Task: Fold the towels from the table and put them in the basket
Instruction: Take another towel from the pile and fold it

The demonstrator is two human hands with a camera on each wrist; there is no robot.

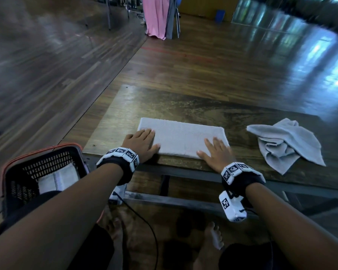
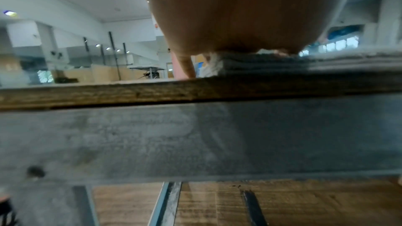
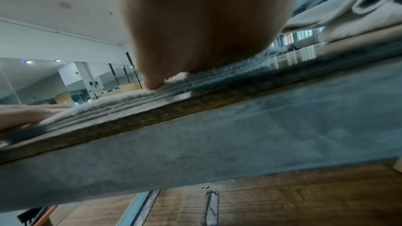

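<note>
Near the front edge of the worn wooden tabletop (image 1: 164,106) lies a pale grey terry towel folded into a flat rectangle (image 1: 181,139), its long side parallel to that edge. The left hand (image 1: 140,144) rests flat across the towel's left end, fingers straight, the grip released and only pressing. The right hand (image 1: 217,152) lies flat on the near right corner in the same way, fingers spread, holding nothing. The wrist views show several stacked layers at the towel's near edge, so the fold looks close to done, with perhaps one more fold across before it goes away.

Toward the right edge of the tabletop a second grey towel, loose and crumpled (image 1: 285,144), waits unfolded, well apart from the first. Off the left front corner, lower down, stands a black mesh plastic basket with an orange rim (image 1: 43,166), a light folded cloth already inside.

Risks: lifting by one end could let the layers slip apart and sag open, and the reach down to the basket could catch the bundle on its rim.
</note>
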